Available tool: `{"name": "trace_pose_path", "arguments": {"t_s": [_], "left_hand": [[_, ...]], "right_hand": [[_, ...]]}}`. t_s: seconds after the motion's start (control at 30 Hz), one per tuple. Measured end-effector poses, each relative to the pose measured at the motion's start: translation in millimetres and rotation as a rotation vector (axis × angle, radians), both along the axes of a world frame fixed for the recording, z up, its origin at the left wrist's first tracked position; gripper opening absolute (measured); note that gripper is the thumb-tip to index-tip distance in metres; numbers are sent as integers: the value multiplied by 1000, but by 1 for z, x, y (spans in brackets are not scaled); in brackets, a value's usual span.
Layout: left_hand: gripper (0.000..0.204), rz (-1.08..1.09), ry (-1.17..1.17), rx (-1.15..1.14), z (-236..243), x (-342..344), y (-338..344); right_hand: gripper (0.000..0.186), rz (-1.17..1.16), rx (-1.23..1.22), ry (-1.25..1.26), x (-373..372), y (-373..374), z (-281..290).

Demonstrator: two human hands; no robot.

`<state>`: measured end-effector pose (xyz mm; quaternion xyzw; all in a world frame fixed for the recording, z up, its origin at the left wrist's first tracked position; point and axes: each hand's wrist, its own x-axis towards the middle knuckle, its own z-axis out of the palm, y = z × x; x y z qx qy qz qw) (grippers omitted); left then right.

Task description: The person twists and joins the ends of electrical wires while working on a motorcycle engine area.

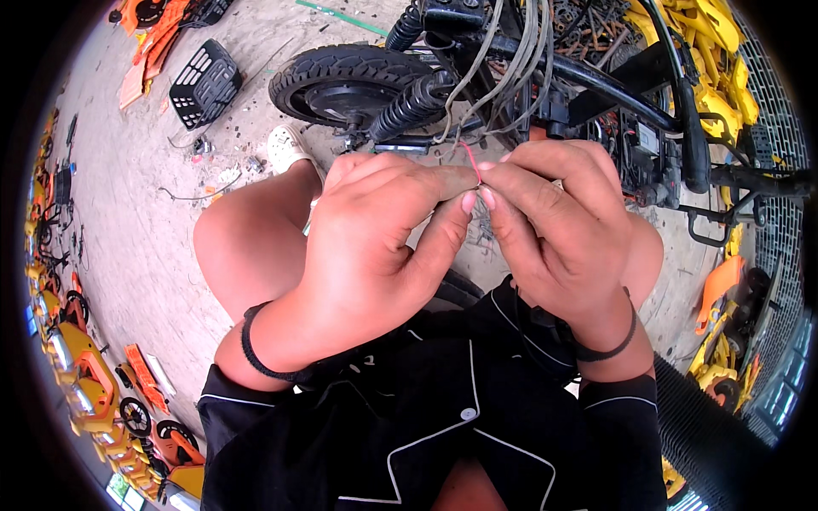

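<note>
holding a thin red wire (471,157) out over the lap, right at the meeting of both hands and just below the loose ends of a bunch of grey cables (509,72). with the left hand (375,217), pinching near the lower end of the wire between thumb and forefinger, with hardly any gap at the tips and the other fingers curled in. with the right hand (562,200), pinching at the same spot, thumb and forefinger closed down to about the wire's own thickness, knuckles bent. bringing all four fingertips together there, close enough to hide the wire's end; too small and covered to tell what shape it has. wearing a black band (253,341) on the left wrist and a dark band (609,351) on the right. sitting with knees apart above a pale floor (153,221), close to a black frame (596,77), with a wheel (341,85) and a spring shock absorber (413,106) just beyond the left hand. farther off to the left, lying by a black basket (206,83): scattered small parts.
</note>
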<state>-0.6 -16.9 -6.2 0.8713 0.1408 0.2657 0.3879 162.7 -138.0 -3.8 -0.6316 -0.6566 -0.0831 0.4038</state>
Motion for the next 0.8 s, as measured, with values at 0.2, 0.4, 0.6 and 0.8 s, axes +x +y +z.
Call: {"name": "trace_pose_path", "arguments": {"t_s": [0.2,0.4,0.6,0.8], "left_hand": [[8,5,12,14,-2,0,0],[8,7,30,35,-3,1,-1],[10,-2,6,75,-8,1,0],[8,0,3,29,-5,2,-2]], "right_hand": [[28,18,3,-4,1,0,-2],[27,12,-10,-4,1,-1,-4],[25,-38,-21,12,-5,-2,-5],[28,-67,42,-71,-5,2,-8]]}}
